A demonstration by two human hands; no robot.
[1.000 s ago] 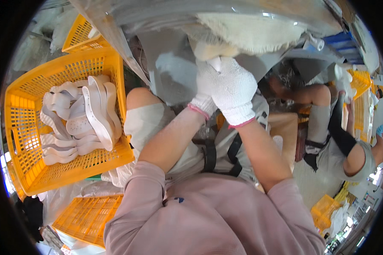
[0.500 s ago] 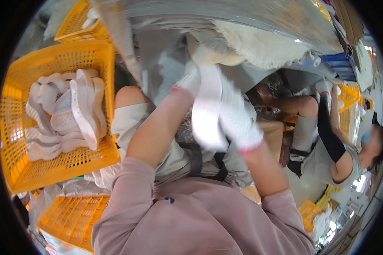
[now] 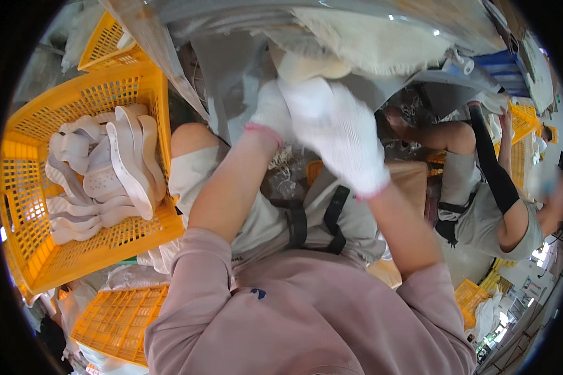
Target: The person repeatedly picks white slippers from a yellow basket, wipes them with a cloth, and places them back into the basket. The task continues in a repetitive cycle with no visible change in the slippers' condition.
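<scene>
A smooth white piece, blurred and with its outline partly hidden (image 3: 308,99), is held between the two hands, just in front of and below a rounded cream-coloured pad (image 3: 313,66); whether the pad is touched cannot be told. By the right hand, covered in a white knitted glove with a pink cuff (image 3: 351,140), the piece is gripped from the side, its fingers curled closed. The left hand, gloved in the same way (image 3: 273,112), is placed close against the other side; its fingers are hidden, so how far they are opened cannot be told.

Above the pad, a pale cloth with a frayed edge (image 3: 369,47) is draped. To the left, a deep yellow plastic crate with lattice walls (image 3: 106,255) is loaded with off-white, wavy sole-shaped pieces (image 3: 131,169), some pierced with small holes. A second yellow lattice crate (image 3: 122,322) is set below it, near the mauve-clad left arm. At the right, a co-worker is seen seated, one arm covered by a long black sleeve (image 3: 497,165).
</scene>
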